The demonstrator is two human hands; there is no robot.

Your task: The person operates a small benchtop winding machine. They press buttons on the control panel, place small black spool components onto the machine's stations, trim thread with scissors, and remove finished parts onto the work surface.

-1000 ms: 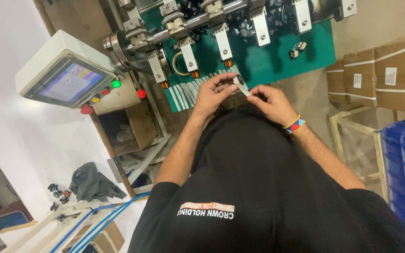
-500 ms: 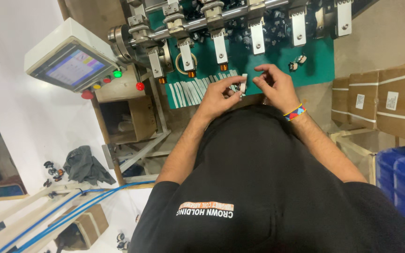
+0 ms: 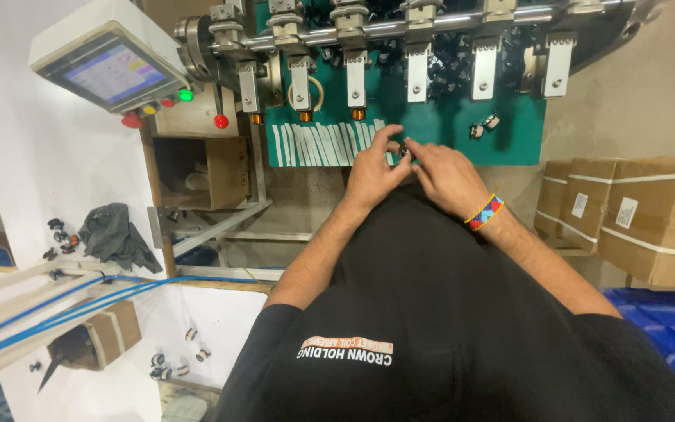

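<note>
Both hands meet at twelve o'clock over the green bench (image 3: 509, 144): left hand (image 3: 375, 170) and right hand (image 3: 448, 176) pinch one small dark part (image 3: 403, 148) between fingertips, steadying it beside the white strips (image 3: 318, 144).

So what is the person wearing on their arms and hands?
Both forearms are bare, with no gloves on the left hand or the right hand. The right wrist has a beaded bracelet in red, blue and yellow. Short black sleeves of a black shirt cover the upper arms.
</note>
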